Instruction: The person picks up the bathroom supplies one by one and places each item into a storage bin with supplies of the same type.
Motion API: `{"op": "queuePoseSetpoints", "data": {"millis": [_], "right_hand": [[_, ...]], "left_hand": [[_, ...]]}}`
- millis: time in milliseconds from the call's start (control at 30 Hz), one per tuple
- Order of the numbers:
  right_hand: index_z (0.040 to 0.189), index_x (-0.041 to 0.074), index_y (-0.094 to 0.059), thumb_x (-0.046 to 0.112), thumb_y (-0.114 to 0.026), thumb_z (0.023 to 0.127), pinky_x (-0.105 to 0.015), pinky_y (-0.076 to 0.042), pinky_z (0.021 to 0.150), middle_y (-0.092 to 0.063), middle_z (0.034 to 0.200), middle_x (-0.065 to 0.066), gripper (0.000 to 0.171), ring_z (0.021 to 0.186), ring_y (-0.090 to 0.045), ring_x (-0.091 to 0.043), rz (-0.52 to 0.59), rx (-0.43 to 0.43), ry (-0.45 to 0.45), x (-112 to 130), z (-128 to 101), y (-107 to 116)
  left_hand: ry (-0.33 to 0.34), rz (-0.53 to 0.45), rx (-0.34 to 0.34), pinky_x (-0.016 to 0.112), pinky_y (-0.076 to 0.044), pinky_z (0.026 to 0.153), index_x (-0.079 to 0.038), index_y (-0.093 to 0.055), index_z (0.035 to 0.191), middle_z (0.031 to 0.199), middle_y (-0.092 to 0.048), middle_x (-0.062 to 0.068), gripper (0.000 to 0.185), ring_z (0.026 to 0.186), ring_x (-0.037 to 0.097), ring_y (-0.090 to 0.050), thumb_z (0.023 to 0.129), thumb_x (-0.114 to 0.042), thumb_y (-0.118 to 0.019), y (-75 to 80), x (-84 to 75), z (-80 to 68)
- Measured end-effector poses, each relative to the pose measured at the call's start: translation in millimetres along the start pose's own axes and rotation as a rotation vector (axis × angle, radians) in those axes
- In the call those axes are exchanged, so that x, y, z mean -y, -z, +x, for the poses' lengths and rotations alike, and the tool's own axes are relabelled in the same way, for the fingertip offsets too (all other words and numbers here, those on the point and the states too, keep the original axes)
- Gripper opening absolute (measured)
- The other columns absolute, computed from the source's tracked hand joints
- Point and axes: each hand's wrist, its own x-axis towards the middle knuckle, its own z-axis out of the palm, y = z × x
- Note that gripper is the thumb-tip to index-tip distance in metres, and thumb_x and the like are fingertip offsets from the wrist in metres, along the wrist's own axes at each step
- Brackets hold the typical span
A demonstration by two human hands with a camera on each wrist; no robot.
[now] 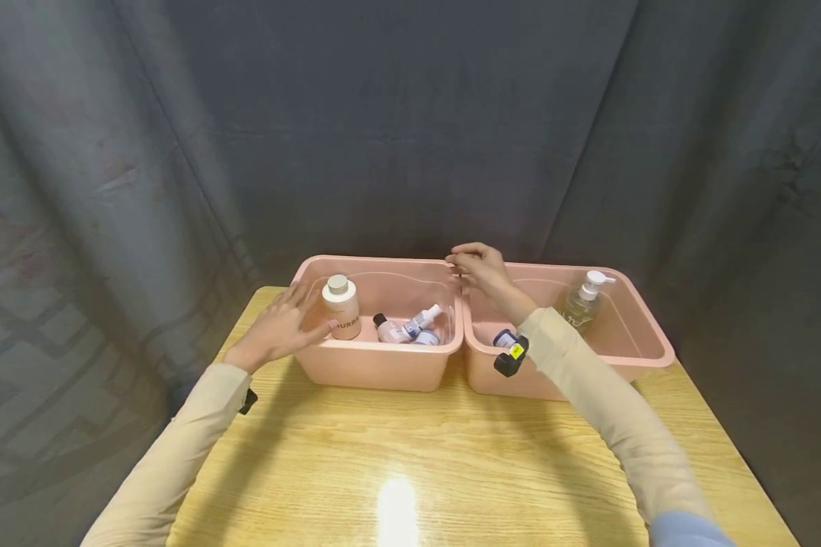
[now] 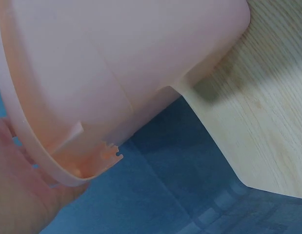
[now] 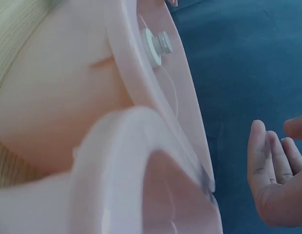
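Note:
Two pink plastic bins stand side by side on the table. At the left bin (image 1: 376, 368), my left hand (image 1: 274, 330) lies along the left end with its fingers spread and straight, touching the rim (image 2: 31, 131). My right hand (image 1: 486, 275) hovers near the back corner where the bins meet. In the right wrist view the right hand (image 3: 282, 180) has loosely bent fingers and nothing between them. Inside the left bin a white-capped bottle (image 1: 343, 310) stands upright, beside a small black-capped bottle (image 1: 388, 330), a white tube (image 1: 422, 320) and a low jar (image 1: 427, 337).
The right bin (image 1: 629, 365) contains a clear pump bottle (image 1: 580, 304) and a small dark-blue jar (image 1: 505, 339), partly hidden by the right wrist's camera. Both bins stand on a light wooden table (image 1: 328, 448). Grey curtains (image 1: 383, 137) hang behind and at the sides.

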Motion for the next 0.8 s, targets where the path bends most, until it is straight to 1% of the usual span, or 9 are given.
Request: {"op": "queuePoseSetpoints", "data": {"millis": [133,300,367,433,533,567,633,733,800], "right_hand": [[0.129,-0.011,-0.050,0.008,-0.063,0.096,-0.038,-0.055,0.089,-0.068,0.109,-0.018,0.040,0.092,-0.068,-0.025,0.001,0.017,0.020,3.8,-4.6,6.7],[0.126,-0.010,-0.051,0.008,-0.058,0.099,-0.034,-0.058,0.082,-0.066,0.105,-0.016,0.034,0.086,-0.069,-0.021,-0.009,0.025,0.043,5.1,-7.8,15.0],[0.126,-0.010,-0.051,0.009,-0.055,0.100,-0.033,-0.058,0.081,-0.065,0.107,-0.018,0.033,0.083,-0.070,-0.019,-0.012,0.033,0.045,5.2,-8.9,18.9],[0.127,-0.010,-0.050,0.011,-0.052,0.102,-0.035,-0.058,0.082,-0.063,0.114,-0.024,0.033,0.082,-0.070,-0.018,-0.019,0.039,0.045,5.5,-10.1,23.3],[0.130,-0.010,-0.048,0.015,-0.049,0.104,-0.040,-0.055,0.087,-0.059,0.123,-0.031,0.036,0.084,-0.071,-0.018,-0.037,0.044,0.049,6.9,-12.8,31.2],[0.130,-0.010,-0.048,0.016,-0.048,0.104,-0.042,-0.054,0.088,-0.058,0.124,-0.031,0.037,0.085,-0.072,-0.018,-0.048,0.045,0.051,7.4,-14.0,33.8],[0.130,-0.010,-0.049,0.017,-0.048,0.104,-0.042,-0.054,0.089,-0.061,0.120,-0.028,0.037,0.085,-0.072,-0.018,-0.058,0.048,0.059,8.2,-16.3,39.6],[0.128,-0.009,-0.050,0.018,-0.049,0.104,-0.044,-0.053,0.091,-0.062,0.117,-0.026,0.036,0.086,-0.072,-0.018,-0.057,0.044,0.064,8.7,-19.1,47.1],[0.129,-0.010,-0.049,0.018,-0.048,0.104,-0.045,-0.052,0.092,-0.060,0.120,-0.028,0.037,0.091,-0.071,-0.023,-0.063,0.040,0.064,7.3,-18.7,52.0]], "left_hand": [[-0.023,0.009,-0.037,0.064,-0.024,0.111,-0.006,-0.023,0.157,0.158,-0.017,0.030,0.082,0.143,0.050,-0.018,0.097,-0.056,-0.050,2.9,3.1,3.0],[-0.034,-0.019,-0.075,0.064,-0.027,0.110,-0.007,-0.035,0.153,0.157,-0.024,0.028,0.072,0.142,0.049,-0.024,0.098,-0.051,-0.051,5.6,8.6,8.4],[-0.035,-0.032,-0.101,0.065,-0.029,0.108,-0.007,-0.041,0.151,0.155,-0.029,0.029,0.068,0.140,0.049,-0.027,0.098,-0.047,-0.054,6.9,10.7,10.7],[-0.036,-0.041,-0.130,0.065,-0.031,0.107,-0.007,-0.045,0.148,0.152,-0.034,0.029,0.063,0.138,0.050,-0.031,0.097,-0.044,-0.056,8.6,12.2,12.7],[-0.035,-0.040,-0.161,0.065,-0.032,0.106,-0.006,-0.047,0.147,0.149,-0.040,0.028,0.062,0.137,0.048,-0.034,0.098,-0.044,-0.054,11.1,13.6,15.0],[-0.031,-0.033,-0.172,0.064,-0.034,0.105,-0.006,-0.047,0.147,0.148,-0.042,0.027,0.062,0.137,0.047,-0.035,0.098,-0.045,-0.053,11.7,13.9,15.6],[-0.026,-0.022,-0.196,0.064,-0.036,0.104,-0.005,-0.048,0.146,0.147,-0.045,0.025,0.063,0.136,0.044,-0.038,0.099,-0.047,-0.051,13.4,13.9,16.4],[-0.027,-0.010,-0.235,0.064,-0.040,0.100,-0.003,-0.052,0.142,0.145,-0.049,0.021,0.061,0.135,0.040,-0.041,0.099,-0.046,-0.052,15.4,13.9,18.0],[-0.035,-0.016,-0.258,0.064,-0.041,0.098,-0.003,-0.055,0.139,0.143,-0.051,0.020,0.056,0.133,0.040,-0.043,0.099,-0.042,-0.055,16.7,13.4,18.9]]}}
